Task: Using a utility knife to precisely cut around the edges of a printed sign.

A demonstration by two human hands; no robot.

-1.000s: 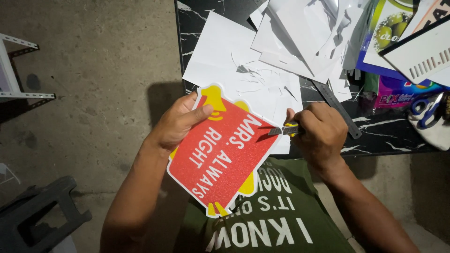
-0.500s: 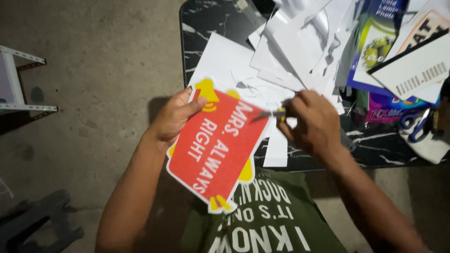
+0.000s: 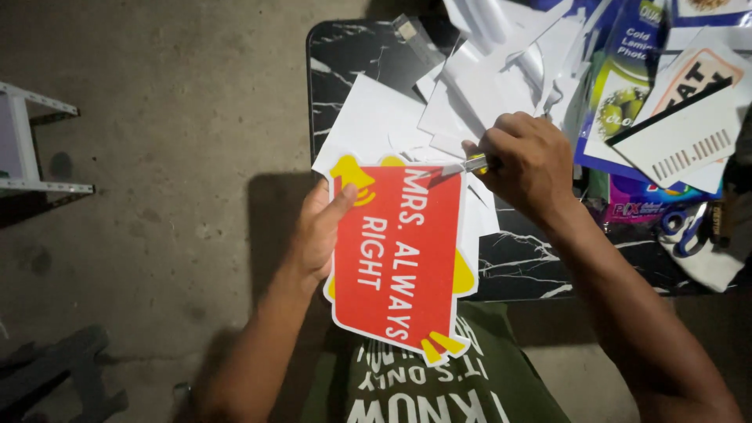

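Currently the left hand [image 3: 321, 235] grips the red sign cutout [image 3: 395, 258] below the marble table [image 3: 517, 262], while the right hand [image 3: 525, 160], closed around a craft knife [image 3: 462, 166], trims its top edge, demanding steady blade control.

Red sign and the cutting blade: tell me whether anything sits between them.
Nothing visible does. The right hand holds a small cutting blade whose tip meets the top edge of the red sign, while the left hand grips the sign's left edge. White paper scraps lie behind, on the black marble table.
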